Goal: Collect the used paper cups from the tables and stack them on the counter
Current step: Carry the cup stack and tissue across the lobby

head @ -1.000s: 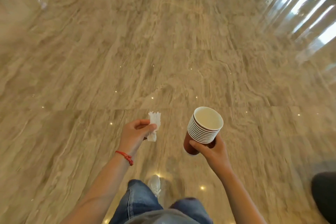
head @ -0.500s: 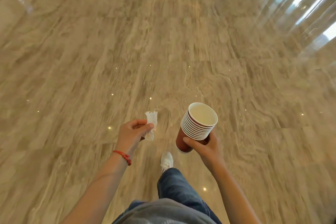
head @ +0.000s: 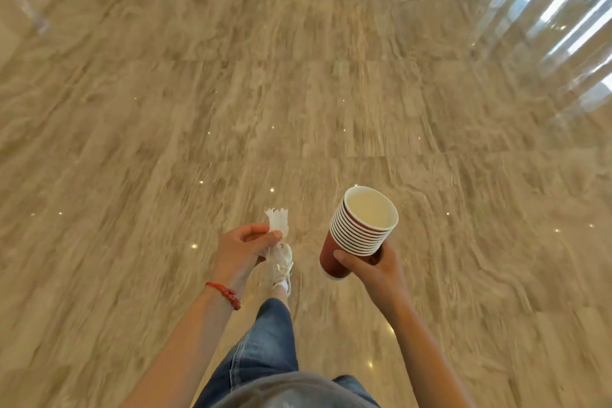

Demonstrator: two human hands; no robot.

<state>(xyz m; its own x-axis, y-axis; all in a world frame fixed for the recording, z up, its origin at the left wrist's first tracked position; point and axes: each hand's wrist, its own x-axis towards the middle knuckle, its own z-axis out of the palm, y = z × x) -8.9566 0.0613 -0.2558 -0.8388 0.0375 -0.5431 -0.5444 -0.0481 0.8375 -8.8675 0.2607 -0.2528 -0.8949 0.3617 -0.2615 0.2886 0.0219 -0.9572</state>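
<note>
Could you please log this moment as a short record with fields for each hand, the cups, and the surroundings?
left hand: pinches a crumpled white tissue
right hand: grips the stack of paper cups
cups: nested, red outside, white inside, tilted, top one looks empty
surroundings: glossy marble floor; no table or counter in view

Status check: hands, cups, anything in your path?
Right hand grips cup stack, tilted. Left hand pinches crumpled tissue. No counter or table in view. Bare floor ahead.
</note>
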